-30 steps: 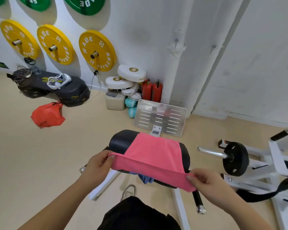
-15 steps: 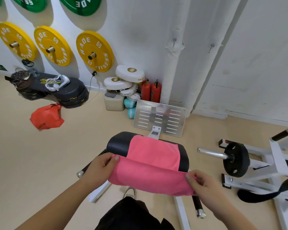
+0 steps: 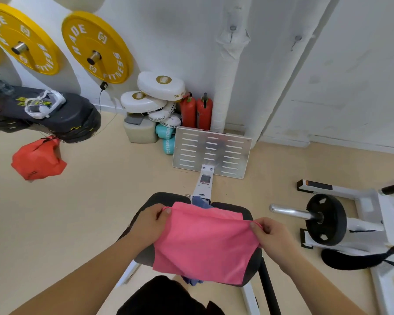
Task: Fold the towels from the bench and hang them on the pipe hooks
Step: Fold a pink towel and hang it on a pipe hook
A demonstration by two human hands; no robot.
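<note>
Pink cloth is pinched at both upper corners: the left hand (image 3: 148,226) nips one corner between thumb and curled fingers, the right hand (image 3: 271,237) nips the other. The pink towel (image 3: 205,242) sags between them in a shallow curve, its lower part draped over the black bench pad (image 3: 242,212). That sag suggests it is light and limp, with no stiffness of its own. I judge it will follow the hands wherever they go and crease only where an edge is laid down on purpose. A matt weave like this should not slip from a pinch, and nothing about it looks fragile. The corners seem the right places to hold, since they keep the top edge stretched and square; a grasp in the middle would likely bunch it. Beneath it a blue towel (image 3: 200,202) peeps out at the far edge of the pad and again at the near edge, so it could be dragged along. Beyond the bench stands a metal footplate (image 3: 212,153). Behind that the white wrapped pipe (image 3: 228,87) rises up the wall, with a hook (image 3: 232,28) near its top and a second hook (image 3: 297,38) further right.
</note>
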